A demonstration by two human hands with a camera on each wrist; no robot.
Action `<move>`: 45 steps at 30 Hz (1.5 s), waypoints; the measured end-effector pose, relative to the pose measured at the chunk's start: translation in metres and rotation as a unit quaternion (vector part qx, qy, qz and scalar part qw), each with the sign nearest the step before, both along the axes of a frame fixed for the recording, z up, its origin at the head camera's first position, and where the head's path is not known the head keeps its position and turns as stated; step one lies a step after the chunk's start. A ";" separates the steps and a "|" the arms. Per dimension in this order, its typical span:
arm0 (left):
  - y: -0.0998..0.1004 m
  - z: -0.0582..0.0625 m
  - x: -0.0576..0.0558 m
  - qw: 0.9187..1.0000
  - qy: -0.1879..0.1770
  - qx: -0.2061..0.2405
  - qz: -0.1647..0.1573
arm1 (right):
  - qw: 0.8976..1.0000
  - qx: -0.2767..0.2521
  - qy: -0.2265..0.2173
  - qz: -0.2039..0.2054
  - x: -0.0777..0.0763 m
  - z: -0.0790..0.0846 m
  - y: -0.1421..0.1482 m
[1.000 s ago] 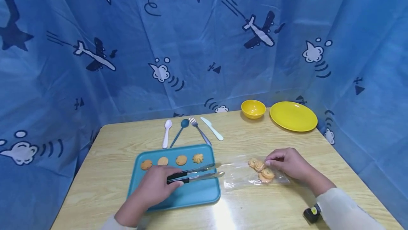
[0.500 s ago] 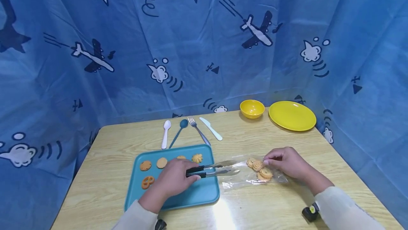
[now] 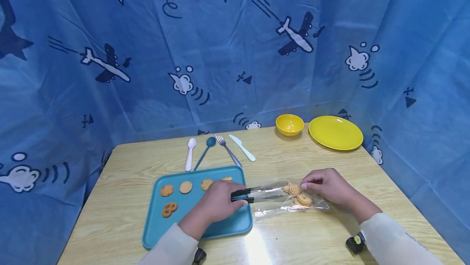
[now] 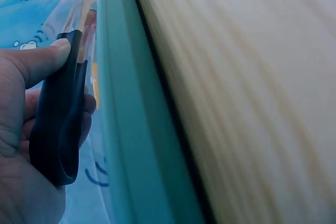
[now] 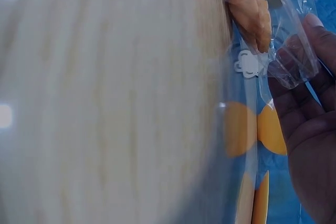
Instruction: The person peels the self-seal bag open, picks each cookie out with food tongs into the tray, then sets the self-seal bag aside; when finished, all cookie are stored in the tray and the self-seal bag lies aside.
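Observation:
My left hand point(image 3: 220, 202) grips a pair of tongs point(image 4: 58, 114) by their black handles, above the right side of a teal tray point(image 3: 154, 220). Their metal arms point right and look veiled by the film of a clear plastic bag point(image 3: 269, 211), as if inside it. Several piped cookies point(image 3: 303, 198) are bunched in the bag's right part. At that end my right hand point(image 3: 328, 187) pinches the plastic between thumb and fingers. On the tray lie a pretzel point(image 3: 169, 209) and several round cookies point(image 3: 185, 187); one at the right is partly hidden by my left hand.
Behind the tray lie a white spoon point(image 3: 190, 155), a dark teal spoon point(image 3: 205, 153), a fork point(image 3: 229, 151) and a pale knife point(image 3: 242, 147). A yellow bowl point(image 3: 289, 125) and a yellow plate point(image 3: 335, 133) stand at the back right. Blue printed cloth point(image 3: 220, 53) surrounds the wooden table.
My left hand has moved right with the tongs, from over the tray until their metal arms reach into the bag's area. The pretzel has come into sight. The right hand stays at the bag.

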State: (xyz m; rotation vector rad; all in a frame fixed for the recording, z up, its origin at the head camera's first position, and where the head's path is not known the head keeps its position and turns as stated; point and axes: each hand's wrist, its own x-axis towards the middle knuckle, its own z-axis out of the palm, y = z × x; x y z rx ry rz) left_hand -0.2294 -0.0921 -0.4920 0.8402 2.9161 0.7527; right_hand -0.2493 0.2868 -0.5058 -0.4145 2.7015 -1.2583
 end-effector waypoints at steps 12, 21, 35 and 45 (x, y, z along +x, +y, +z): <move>0.016 -0.002 -0.007 1.000 -0.009 -0.015 -0.002 | 1.000 -0.015 -0.002 0.003 -0.002 -0.004 0.000; 0.023 0.001 -0.013 0.999 0.019 -0.030 -0.027 | 1.000 -0.016 0.003 0.005 -0.002 -0.003 0.001; 0.026 0.003 -0.011 0.999 0.016 -0.022 -0.023 | 1.000 -0.018 0.008 0.005 -0.001 -0.002 0.002; 0.019 0.002 -0.009 1.000 0.001 -0.025 -0.010 | 1.000 -0.030 -0.002 0.004 0.002 0.000 0.004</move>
